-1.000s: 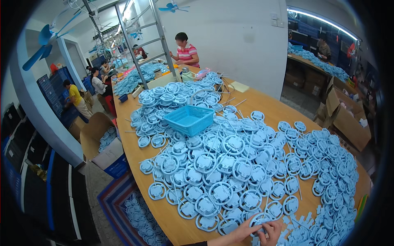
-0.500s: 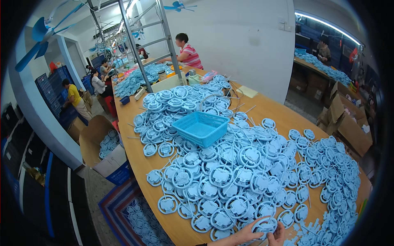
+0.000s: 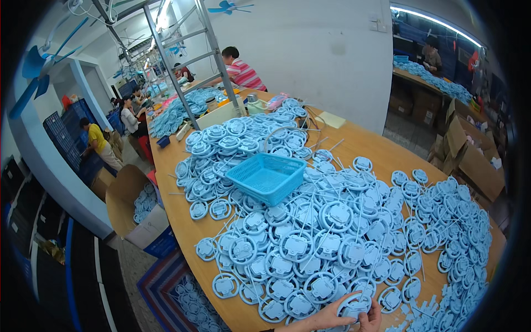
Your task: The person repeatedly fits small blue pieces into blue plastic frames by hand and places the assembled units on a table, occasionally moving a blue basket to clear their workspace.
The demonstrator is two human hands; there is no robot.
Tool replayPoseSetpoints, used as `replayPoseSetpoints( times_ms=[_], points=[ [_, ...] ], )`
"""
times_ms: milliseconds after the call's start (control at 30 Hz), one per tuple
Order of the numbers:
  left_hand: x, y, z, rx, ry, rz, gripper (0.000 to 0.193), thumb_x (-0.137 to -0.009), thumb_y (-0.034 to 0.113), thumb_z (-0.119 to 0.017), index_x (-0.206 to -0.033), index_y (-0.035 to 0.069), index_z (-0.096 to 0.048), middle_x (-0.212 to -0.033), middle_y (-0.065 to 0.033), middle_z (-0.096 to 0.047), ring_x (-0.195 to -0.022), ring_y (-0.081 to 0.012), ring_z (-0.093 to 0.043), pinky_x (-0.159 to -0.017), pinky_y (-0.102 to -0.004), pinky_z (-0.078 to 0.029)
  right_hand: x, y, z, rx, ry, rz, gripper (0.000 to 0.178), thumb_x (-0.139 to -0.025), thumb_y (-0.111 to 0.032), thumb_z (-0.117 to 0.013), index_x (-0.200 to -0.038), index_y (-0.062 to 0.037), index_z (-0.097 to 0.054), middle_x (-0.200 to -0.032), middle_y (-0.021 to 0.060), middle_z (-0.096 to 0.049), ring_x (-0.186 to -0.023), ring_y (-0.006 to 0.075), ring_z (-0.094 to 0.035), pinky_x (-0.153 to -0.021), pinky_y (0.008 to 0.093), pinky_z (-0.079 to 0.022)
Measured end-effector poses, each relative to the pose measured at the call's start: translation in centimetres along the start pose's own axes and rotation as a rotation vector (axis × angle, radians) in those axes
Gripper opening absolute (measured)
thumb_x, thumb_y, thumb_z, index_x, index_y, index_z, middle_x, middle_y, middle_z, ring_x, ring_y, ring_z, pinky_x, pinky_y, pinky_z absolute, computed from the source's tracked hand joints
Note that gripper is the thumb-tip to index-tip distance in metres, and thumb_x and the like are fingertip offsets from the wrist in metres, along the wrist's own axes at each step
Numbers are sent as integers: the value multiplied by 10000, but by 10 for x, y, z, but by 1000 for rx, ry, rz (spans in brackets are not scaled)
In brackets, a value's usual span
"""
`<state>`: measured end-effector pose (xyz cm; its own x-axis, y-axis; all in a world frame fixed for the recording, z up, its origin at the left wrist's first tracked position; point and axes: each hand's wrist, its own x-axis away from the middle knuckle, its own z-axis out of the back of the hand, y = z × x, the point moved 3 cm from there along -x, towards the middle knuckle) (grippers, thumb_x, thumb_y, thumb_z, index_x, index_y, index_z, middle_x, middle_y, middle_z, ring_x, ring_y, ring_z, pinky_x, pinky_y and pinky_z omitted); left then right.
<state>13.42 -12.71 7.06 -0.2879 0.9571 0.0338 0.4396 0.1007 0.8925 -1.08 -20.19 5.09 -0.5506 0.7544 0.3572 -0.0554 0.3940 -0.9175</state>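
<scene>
At the bottom edge of the view, a light-blue round plastic ring piece [image 3: 354,306] with a flat plate in its middle is held between my two hands. My left hand [image 3: 331,316] grips its left side, fingers partly hidden behind it. On the right rim, my right hand [image 3: 371,320] closes with bent fingers, its thumb near the lower edge. Just beyond them a large heap of similar ring pieces [image 3: 296,247] spreads over the wooden table [image 3: 191,260], many with thin rods sticking out. Small loose light-blue parts [image 3: 426,312] lie to the right of my hands.
A blue plastic basket [image 3: 267,178] sits on the heap. Another pile of rings [image 3: 462,238] covers the table's right side. A metal ladder frame [image 3: 213,52] stands at the far end. Left of the table are a carton [image 3: 124,199] and a striped bag [image 3: 160,285]. Several people work farther off.
The whole view has shifted slightly. Both hands stay on the same ring piece, which looks tilted a little more upright.
</scene>
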Motion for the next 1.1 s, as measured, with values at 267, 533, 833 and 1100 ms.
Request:
replayPoseSetpoints(
  times_ms=[267,533,833,1100],
  points=[
    [-16,-7,1,-352,25,114,674,-691,161,-748,-1288,24,-468,-1161,-130,-594,-1054,-189,-563,-911,-329,-456,-9,9,16,10,32,91,529,-895,-10,-521,-1386,38,-329,-1347,162,-450,-1208,238,-457,-1004,343,-369],
    [-21,-25,2,-326,-88,246,628,-826,286,-664,-1336,20,-413,-1152,-151,-580,-1019,-209,-561,-859,-315,-448,-10,13,38,-98,-86,16,527,-897,-28,-524,-1383,45,-334,-1345,151,-458,-1209,229,-464,-999,339,-382],
    [-17,-21,-2,-313,-68,281,659,-797,346,-681,-1303,3,-437,-1121,-168,-599,-994,-227,-574,-864,-333,-448,-7,20,41,-141,-88,7,452,-888,-4,-526,-1326,38,-424,-1239,102,-546,-1027,159,-544,-848,277,-451],
    [-12,-21,1,-271,-42,220,624,-804,301,-682,-1296,-1,-446,-1123,-155,-595,-991,-220,-567,-868,-338,-447,-6,7,28,-115,-109,-26,447,-891,-32,-523,-1321,39,-424,-1222,100,-556,-1026,164,-551,-842,279,-458]
  ],
)
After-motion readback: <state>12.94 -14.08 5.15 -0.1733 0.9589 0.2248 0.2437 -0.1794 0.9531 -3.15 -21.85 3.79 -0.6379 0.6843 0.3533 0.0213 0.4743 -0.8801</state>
